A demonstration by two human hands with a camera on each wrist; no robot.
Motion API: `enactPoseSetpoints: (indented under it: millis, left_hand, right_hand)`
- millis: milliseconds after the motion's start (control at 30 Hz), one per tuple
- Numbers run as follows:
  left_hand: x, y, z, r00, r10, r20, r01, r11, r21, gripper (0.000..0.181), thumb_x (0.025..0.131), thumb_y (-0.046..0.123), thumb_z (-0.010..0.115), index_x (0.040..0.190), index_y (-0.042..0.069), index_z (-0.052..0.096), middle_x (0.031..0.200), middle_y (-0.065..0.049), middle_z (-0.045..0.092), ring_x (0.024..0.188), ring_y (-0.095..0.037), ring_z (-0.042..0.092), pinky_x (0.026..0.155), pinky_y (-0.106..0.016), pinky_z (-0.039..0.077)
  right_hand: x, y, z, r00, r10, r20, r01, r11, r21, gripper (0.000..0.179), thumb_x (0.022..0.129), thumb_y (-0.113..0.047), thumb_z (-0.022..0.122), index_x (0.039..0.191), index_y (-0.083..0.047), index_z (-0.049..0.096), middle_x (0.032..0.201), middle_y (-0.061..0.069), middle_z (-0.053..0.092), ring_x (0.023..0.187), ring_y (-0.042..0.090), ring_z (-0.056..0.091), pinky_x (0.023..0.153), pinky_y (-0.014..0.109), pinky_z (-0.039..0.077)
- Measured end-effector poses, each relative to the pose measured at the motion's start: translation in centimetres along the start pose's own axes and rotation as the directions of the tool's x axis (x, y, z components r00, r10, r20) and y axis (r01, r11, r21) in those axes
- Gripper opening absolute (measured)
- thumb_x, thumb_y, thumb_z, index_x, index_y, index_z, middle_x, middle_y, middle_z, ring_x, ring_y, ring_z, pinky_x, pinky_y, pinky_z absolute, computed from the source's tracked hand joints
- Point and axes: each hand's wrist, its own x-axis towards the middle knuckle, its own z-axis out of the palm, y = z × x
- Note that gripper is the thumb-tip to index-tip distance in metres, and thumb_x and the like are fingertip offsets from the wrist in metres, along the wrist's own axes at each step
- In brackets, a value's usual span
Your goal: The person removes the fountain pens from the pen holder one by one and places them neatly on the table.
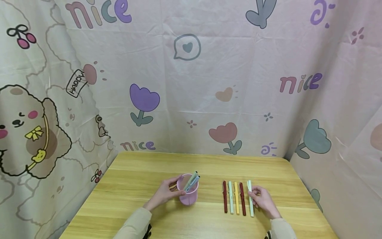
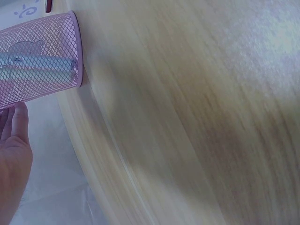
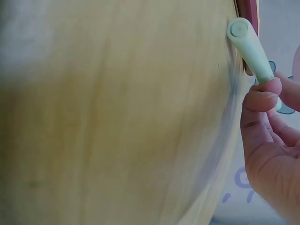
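Note:
A pink mesh pen holder (image 1: 188, 198) stands on the table with two pens (image 1: 192, 182) leaning in it, one pale green and one pale blue. My left hand (image 1: 167, 192) grips the holder near its rim, thumb in front and fingers behind. In the left wrist view the mesh cup (image 2: 42, 51) shows the pens through its wall. My right hand (image 1: 262, 199) pinches a pale mint pen (image 1: 250, 202) between thumb and fingers. That pen is the rightmost of a row and also shows in the right wrist view, where my thumb and fingertips hold its barrel.
Left of the mint pen lie a dark red pen (image 1: 242, 199), a yellow pen (image 1: 237, 199), a light green pen (image 1: 231, 199) and another dark red pen (image 1: 225, 197), roughly parallel. The wooden table (image 1: 134, 172) meets a patterned cloth backdrop (image 1: 191, 83) at its far edge.

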Motion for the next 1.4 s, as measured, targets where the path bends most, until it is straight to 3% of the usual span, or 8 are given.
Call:
enactPoseSetpoints:
  millis: [500,767,1400]
  left_hand:
    - [0.0,0.18,0.11,0.999,-0.029,-0.017,0.029,1.0,-0.002,0.081,0.085,0.017,0.08,0.148,-0.009,0.038,0.15,-0.038,0.039,0.134,-0.054,0.048,0.108,-0.04,0.052]
    - [0.0,0.22,0.07,1.0,-0.017,-0.015,0.017,1.0,0.012,0.079,0.085,0.016,0.08,0.148,-0.01,0.039,0.15,-0.038,0.039,0.134,-0.053,0.049,0.108,-0.039,0.052]
    - [0.05,0.06,0.03,1.0,0.002,-0.012,-0.002,1.0,0.027,0.079,0.086,0.016,0.08,0.147,-0.011,0.038,0.15,-0.038,0.039,0.134,-0.053,0.049,0.108,-0.039,0.052]
  right_hand:
    - [0.44,0.43,0.13,0.999,-0.032,0.032,0.037,0.987,-0.155,0.016,0.094,-0.003,0.065,0.104,0.008,0.061,0.075,0.006,0.059,0.051,0.012,0.052,0.038,0.019,0.045]
    - [0.55,0.44,0.09,0.998,-0.045,0.048,0.054,0.982,-0.181,0.018,0.095,-0.007,0.065,0.104,0.008,0.061,0.075,0.006,0.061,0.05,0.012,0.052,0.039,0.021,0.046]
    - [0.9,0.62,0.53,1.0,0.018,-0.006,-0.019,0.976,-0.217,0.028,0.091,-0.006,0.067,0.113,0.009,0.059,0.075,0.005,0.056,0.055,0.014,0.055,0.041,0.021,0.047]
